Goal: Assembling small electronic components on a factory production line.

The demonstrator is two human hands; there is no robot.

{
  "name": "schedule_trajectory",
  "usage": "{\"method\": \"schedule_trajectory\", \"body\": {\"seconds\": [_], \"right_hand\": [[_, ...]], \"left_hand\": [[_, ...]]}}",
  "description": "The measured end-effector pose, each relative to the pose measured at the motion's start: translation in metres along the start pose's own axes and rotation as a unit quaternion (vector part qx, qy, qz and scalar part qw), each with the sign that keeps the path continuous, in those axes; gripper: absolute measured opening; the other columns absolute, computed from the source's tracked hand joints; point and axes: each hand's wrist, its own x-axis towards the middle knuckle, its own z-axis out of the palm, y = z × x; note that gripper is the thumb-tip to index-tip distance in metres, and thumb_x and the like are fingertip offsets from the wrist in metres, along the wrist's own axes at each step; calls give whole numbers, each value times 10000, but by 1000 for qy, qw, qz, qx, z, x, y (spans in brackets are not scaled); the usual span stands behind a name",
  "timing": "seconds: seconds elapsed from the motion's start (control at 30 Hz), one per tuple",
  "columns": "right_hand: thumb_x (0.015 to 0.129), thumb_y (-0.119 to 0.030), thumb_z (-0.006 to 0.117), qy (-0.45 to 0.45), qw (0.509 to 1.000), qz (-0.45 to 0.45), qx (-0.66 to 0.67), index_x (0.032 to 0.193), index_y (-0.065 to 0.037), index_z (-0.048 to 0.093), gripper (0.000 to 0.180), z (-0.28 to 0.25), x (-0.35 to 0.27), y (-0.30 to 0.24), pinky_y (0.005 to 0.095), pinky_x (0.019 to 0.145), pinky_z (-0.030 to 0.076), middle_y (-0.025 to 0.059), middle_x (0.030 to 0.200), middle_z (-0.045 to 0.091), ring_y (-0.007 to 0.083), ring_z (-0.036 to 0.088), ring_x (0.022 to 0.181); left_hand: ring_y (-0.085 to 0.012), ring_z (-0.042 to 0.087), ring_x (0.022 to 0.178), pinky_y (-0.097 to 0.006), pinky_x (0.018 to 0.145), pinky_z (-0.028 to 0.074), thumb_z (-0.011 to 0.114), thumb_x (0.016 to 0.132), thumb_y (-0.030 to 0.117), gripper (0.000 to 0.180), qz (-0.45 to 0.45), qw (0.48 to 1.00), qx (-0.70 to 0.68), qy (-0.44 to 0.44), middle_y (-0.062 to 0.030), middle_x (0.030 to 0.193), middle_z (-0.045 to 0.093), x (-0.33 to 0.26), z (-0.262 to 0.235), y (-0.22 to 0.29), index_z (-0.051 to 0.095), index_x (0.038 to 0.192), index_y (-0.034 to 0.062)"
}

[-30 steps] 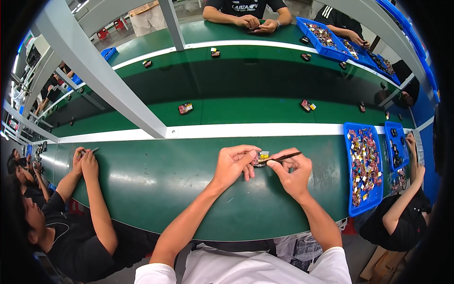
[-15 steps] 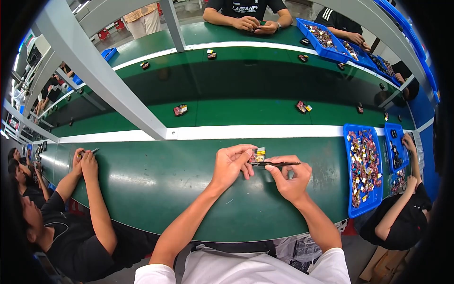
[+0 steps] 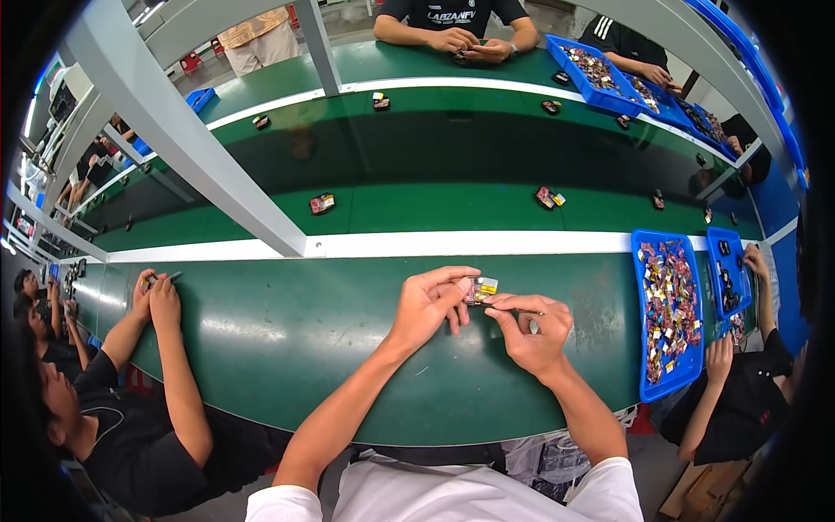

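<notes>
Beside both hands [image 3: 487, 313], a blue tray [image 3: 642, 348] of parts sits right.

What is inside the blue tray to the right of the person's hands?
The blue tray holds a loose heap of small parts, reddish, yellow and silver, spread along most of its length. Its floor is largely covered by them, and the lower layers are hidden.
</notes>
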Motion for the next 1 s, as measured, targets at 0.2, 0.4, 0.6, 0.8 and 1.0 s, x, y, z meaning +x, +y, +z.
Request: {"method": "schedule_trajectory", "body": {"seconds": [0.2,0.4,0.6,0.8,1.0], "right_hand": [[754,3,818,-5,999,-28,-19,858,-76,706,172,-2,1,0,228,443,319,49,898,787,58,448,398],[737,34,820,-14,994,-93,-57,852,-85,701,204,-1,-2,2,229,451,308,43,856,786,58,524,441],[689,49,802,-29,993,-92,-65,872,-89,712,247,-1,-4,2,248,464,361,38,898,783,113,595,494],[688,40,805,-37,992,-97,-70,877,-91,715,247,0,-3,2,258,455,357,40,883,779,122,608,498],[722,17,811,-31,996,-60,-51,881,-91,731,209,2,-3,4,261,447,345,14,775,755,117,575,451]], "left_hand": [[-140,631,597,-259,439,505,624,979,37,338,26,999,34,-22,-122,794,694,-3,6,2,597,1294,-84],[-146,649,611,-262,442,510,630,963,11,331,21,999,37,2,-123,785,702,-3,7,0,605,1275,-97],[-153,660,612,-268,460,526,620,951,-8,312,11,998,62,13,-135,797,712,-2,7,-1,616,1246,-110],[-166,666,582,-272,486,541,602,940,-34,254,-11,997,63,35,-141,779,707,-1,8,-3,637,1177,-116],[-168,667,578,-268,491,543,607,932,-36,235,-28,996,72,44,-144,766,705,-1,9,-5,647,1149,-115]]}}
